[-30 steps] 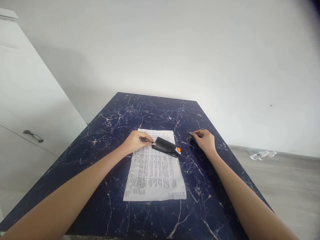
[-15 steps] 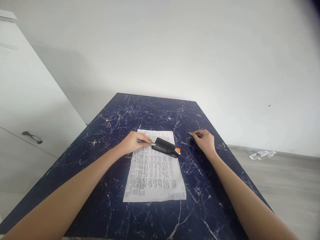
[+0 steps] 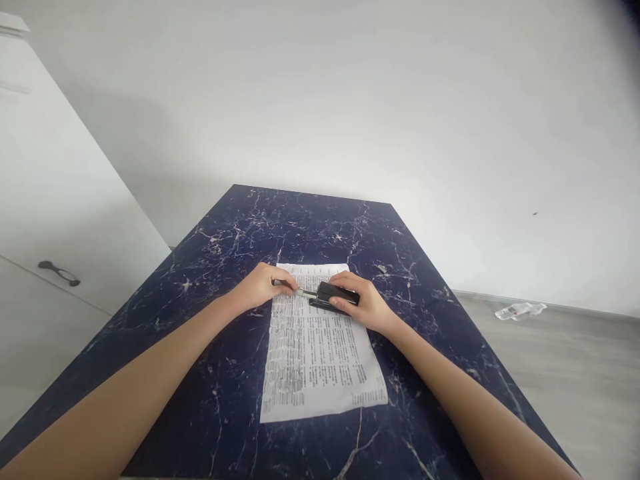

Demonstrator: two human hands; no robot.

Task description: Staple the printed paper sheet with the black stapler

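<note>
A printed paper sheet lies on the dark blue marbled table. Across the sheet's far end rests a black stapler. My right hand is wrapped over the stapler's right end, fingers curled around its body. My left hand sits at the sheet's top left corner, its fingers pinched on a thin metal piece that sticks out of the stapler's left end. A small silvery object lies on the table to the right of the paper, apart from both hands.
A white cabinet with a dark handle stands left of the table. White wall rises behind. On the grey floor at the right lies a crumpled plastic bottle. The table's right edge runs close to my right forearm.
My right hand left the small silvery object on the table and moved left onto the stapler. The paper shifted and turned slightly. My left hand stayed at the stapler's left end.
</note>
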